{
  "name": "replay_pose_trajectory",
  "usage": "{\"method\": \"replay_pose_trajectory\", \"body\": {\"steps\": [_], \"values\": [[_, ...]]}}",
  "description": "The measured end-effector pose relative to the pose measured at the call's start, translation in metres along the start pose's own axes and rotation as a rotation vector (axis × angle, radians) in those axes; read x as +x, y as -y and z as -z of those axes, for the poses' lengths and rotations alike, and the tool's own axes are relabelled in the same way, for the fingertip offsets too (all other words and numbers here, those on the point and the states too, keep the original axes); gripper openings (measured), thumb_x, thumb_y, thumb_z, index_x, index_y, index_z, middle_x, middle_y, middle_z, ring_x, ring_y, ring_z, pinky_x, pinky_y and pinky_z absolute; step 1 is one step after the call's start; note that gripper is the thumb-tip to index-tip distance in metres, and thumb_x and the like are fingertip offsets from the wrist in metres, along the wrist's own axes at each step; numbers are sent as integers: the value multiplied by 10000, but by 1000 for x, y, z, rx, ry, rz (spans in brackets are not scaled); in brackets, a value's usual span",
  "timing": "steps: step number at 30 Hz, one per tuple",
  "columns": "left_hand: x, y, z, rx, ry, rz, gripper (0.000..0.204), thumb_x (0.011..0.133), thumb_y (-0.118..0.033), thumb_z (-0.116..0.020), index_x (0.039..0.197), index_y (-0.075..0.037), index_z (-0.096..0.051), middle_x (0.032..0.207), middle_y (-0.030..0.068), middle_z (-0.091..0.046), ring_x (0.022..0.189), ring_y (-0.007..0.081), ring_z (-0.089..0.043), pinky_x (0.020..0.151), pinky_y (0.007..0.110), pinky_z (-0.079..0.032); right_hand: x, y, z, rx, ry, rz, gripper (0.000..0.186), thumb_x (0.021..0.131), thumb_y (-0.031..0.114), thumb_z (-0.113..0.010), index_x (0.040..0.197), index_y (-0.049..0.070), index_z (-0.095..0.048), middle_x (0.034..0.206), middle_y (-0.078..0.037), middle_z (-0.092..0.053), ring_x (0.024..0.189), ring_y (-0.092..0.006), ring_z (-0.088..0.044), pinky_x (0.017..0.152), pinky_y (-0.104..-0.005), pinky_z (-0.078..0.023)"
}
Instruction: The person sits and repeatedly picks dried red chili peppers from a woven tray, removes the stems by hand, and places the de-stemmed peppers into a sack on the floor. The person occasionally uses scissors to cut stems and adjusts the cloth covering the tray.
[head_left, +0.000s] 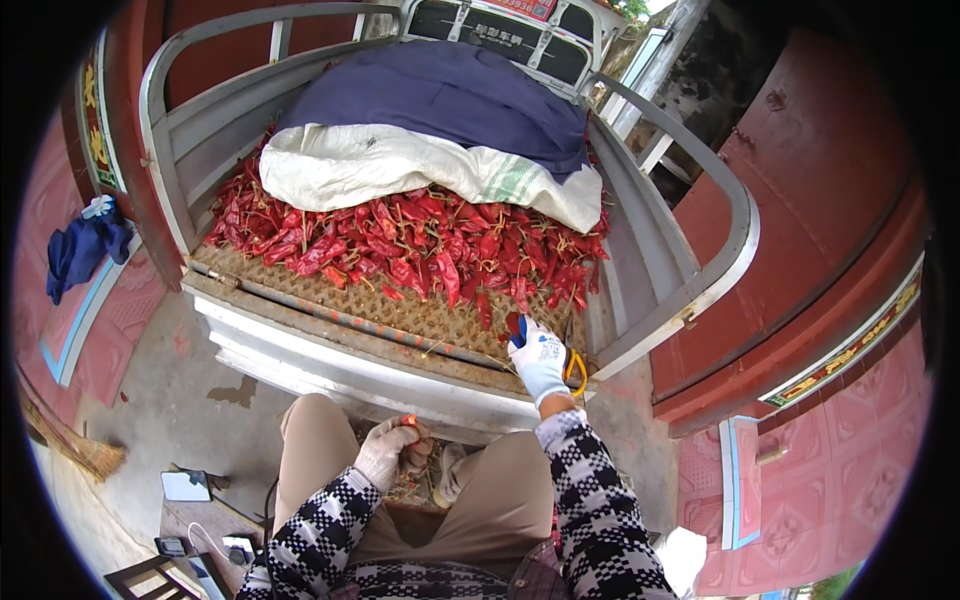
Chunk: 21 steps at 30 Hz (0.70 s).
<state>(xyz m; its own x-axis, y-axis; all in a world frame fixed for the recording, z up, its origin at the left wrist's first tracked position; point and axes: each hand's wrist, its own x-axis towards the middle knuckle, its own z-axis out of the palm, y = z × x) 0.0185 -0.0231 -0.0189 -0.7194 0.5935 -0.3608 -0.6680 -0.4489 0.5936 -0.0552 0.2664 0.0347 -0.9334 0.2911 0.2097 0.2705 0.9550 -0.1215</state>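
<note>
My left hand (388,452), in a whitish knitted glove, is closed above my lap. From its fingers pokes the small orange-red end of a chili pepper (409,420); the rest is hidden. My right hand (541,360), in a white glove with blue coating, reaches to the rear edge of a truck bed. A dark red chili pepper (514,324) is at its closed fingertips. Just right of that hand sits a yellow-handled tool (576,371), its other end hidden. Ahead lies a big heap of red dried chili peppers (400,245) with stems.
A white woven sack (370,165) and a dark blue cloth (440,95) cover the heap's far part. Metal rails (735,225) flank the bed (330,305). At left are a broom (95,455), a blue garment (85,250) and a small bench (190,520) with devices.
</note>
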Motion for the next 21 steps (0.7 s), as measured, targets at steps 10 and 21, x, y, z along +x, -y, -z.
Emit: {"method": "replay_pose_trajectory", "body": {"steps": [10, 21], "values": [[-5, 18, -16, 4, 109, -20, 283, 885, -184, -520, 1102, -10, -568, 944, 113, -644, 798, 220, -640, 701, 393, -548, -169, 83, 30, -6, -63, 512, 434, 784, 246, -654, 1180, 90, -571, 921, -87, -626, 762, -263, -642, 649, -407, -507], [-29, 32, -22, -159, 145, 150, 332, 968, -297, -523, 1201, -60, -538, 1144, 103, -617, 1060, 229, -600, 928, 406, -503, -216, 100, 59, 327, -101, 534, 191, 762, 201, -669, 923, 98, -657, 850, -88, -619, 754, -279, -634, 660, -416, -517]]}}
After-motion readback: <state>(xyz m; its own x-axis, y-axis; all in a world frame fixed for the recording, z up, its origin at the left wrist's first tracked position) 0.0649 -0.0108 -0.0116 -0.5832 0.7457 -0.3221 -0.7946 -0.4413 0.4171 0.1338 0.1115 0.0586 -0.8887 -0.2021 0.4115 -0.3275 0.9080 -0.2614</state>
